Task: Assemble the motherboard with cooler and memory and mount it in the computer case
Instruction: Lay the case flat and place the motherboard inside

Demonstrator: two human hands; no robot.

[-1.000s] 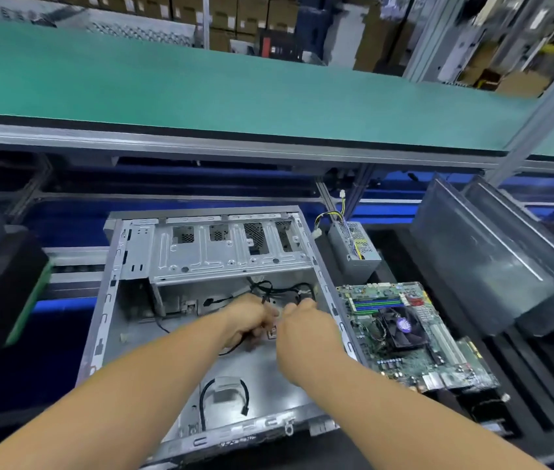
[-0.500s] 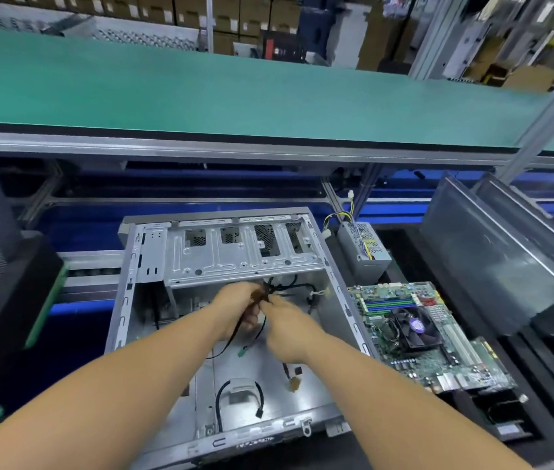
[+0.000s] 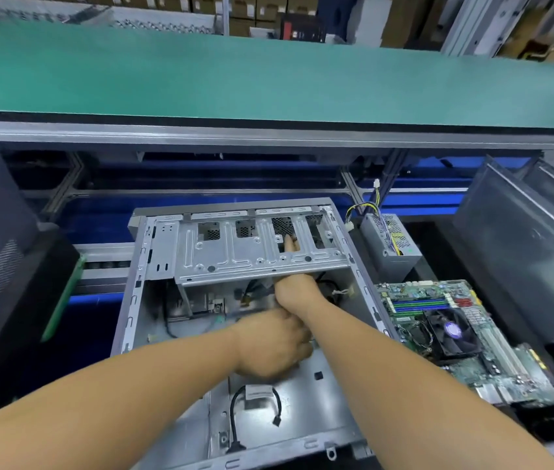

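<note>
Since half a second ago my right hand [image 3: 297, 290] has pushed under the drive cage [image 3: 258, 245] (grip hidden, cannot tell), left hand [image 3: 272, 346] closed on cables, motherboard [image 3: 462, 337] beside the case [image 3: 139, 266]: stiff, fragile, lift by edges.

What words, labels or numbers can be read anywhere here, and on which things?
None can be read.
Motherboard: printing too small.
Fan sticker: blurred.
Power supply label: blurred.
Boxes behind: labels too far off.
</note>
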